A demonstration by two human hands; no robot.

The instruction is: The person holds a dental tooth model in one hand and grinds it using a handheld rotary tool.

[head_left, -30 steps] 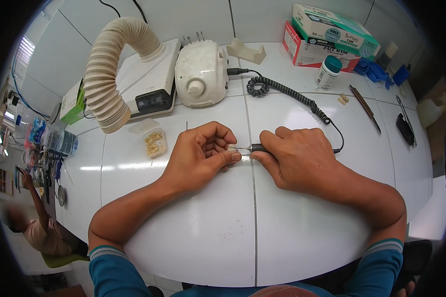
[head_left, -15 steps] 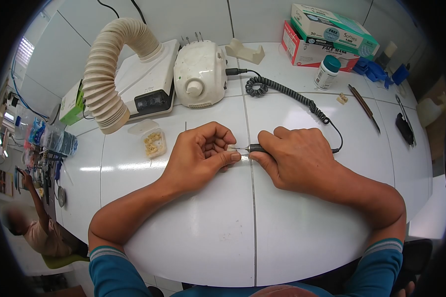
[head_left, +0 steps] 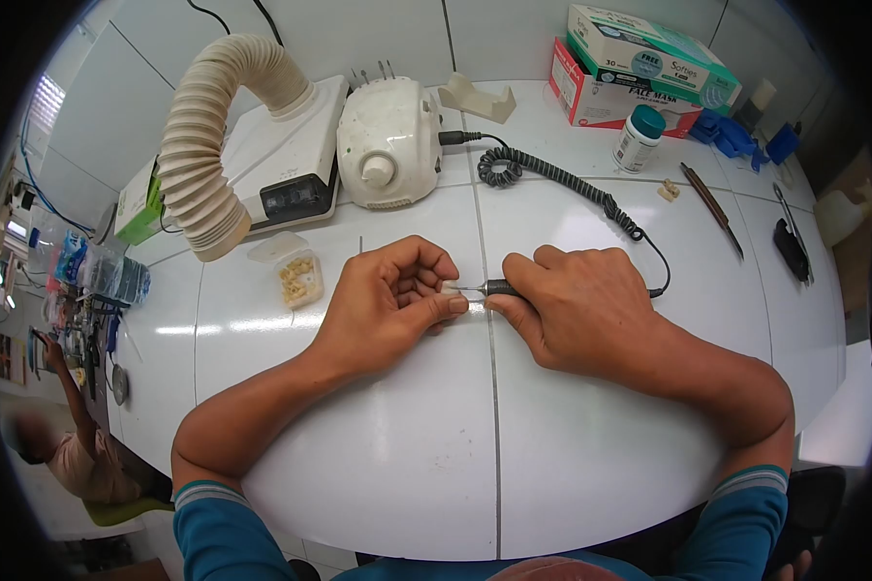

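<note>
My right hand (head_left: 574, 308) is closed around a dark rotary handpiece (head_left: 501, 288), its thin metal bit pointing left. Between the thumb and fingers of my left hand (head_left: 378, 305) is a small pale tooth-like piece (head_left: 450, 287), mostly covered by the fingers. The bit's tip is at this piece; whether they touch I cannot tell. A black coiled cord (head_left: 562, 172) links the handpiece to a white control unit (head_left: 386, 145) with a round knob. Left of my left hand stands an open clear box (head_left: 312, 298) of small yellowish pieces.
A ribbed hose (head_left: 199, 155) arches from a white box-shaped machine (head_left: 291, 160). At back right are mask boxes (head_left: 620, 92), a green-capped bottle (head_left: 638, 143) and blue pieces (head_left: 727, 136). A brown-handled knife (head_left: 712, 211) lies at right. Another person (head_left: 82, 465) sits far left.
</note>
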